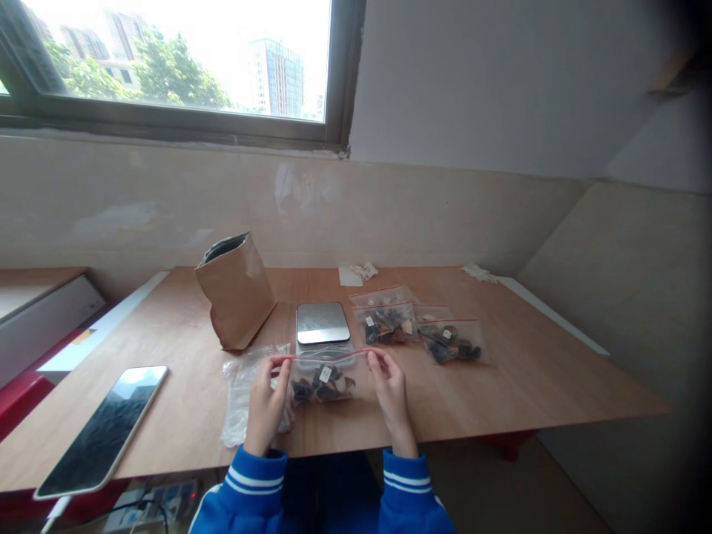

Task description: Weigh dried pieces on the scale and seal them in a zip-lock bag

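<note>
Contents of bag point(325, 386) too small

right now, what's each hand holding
Left hand: closed, pinching the zip bag at its left top corner.
Right hand: closed, pinching its right top corner.

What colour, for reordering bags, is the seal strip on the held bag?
Red. The seal strip of the clear plastic bag shows best in head view.

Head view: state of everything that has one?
zip bag, filled, top pinched by left hand and right hand; seal unclear.
paper bag, upright, top open.
scale, pan bare.
tablet, screen dark, cable attached.
bag by scale, filled, lying flat.
rightmost bag, filled, lying flat.
</note>
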### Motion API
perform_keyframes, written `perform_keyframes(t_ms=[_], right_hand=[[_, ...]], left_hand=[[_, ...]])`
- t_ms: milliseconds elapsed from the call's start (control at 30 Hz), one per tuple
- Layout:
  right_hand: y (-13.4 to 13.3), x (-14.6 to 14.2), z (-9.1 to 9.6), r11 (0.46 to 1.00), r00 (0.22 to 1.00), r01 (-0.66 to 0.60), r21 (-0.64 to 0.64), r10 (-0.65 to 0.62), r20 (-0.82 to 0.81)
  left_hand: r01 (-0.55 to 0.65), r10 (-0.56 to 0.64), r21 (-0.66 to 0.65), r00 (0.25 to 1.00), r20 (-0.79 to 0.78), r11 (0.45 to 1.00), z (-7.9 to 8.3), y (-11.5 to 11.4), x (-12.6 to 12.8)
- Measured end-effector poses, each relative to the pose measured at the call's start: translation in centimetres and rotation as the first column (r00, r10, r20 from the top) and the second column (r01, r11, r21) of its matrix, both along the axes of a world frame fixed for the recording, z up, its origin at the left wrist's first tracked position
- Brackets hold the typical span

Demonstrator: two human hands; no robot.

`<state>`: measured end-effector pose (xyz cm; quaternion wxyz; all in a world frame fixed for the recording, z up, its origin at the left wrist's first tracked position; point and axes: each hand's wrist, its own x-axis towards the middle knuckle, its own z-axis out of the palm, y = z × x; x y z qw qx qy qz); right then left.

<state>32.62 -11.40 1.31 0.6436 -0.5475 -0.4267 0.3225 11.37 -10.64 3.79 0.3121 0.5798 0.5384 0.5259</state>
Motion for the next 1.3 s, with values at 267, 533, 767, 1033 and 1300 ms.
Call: perform_keyframes(t_ms=[267, 533, 767, 1033, 1300], right_hand=[[0.0, -0.4, 0.2, 0.995, 0.989, -0.097, 0.014, 0.098, -0.115], [0.1, -0.3, -0.1, 0.994, 0.987, -0.106, -0.012, 0.103, -0.125], [0.1, -0.3, 0.1, 0.996, 0.989, -0.083, -0.028, 0.079, -0.125], [0.3, -0.3, -0.1, 0.999, 0.993, -0.023, -0.03, 0.019, -0.118], [-0.1, -0.8, 0.5, 0.968, 0.918, -0.246, 0.05, 0.249, -0.309]], left_hand=[[0.15, -0.129, -0.064, 0.96, 0.249, 0.987, 0.1, 0.2, -0.1], [0.2, -0.173, -0.114, 0.963, 0.206, 0.973, 0.3, 0.3, -0.6], [0.135, -0.131, -0.049, 0.989, 0.072, 0.99, 0.2, 0.2, -0.8], [0.073, -0.073, -0.012, 0.997, 0.039, 0.997, -0.1, 0.1, -0.3], [0.168, -0.142, -0.1, 0.964, 0.224, 0.981, 0.4, -0.1, 0.2]])
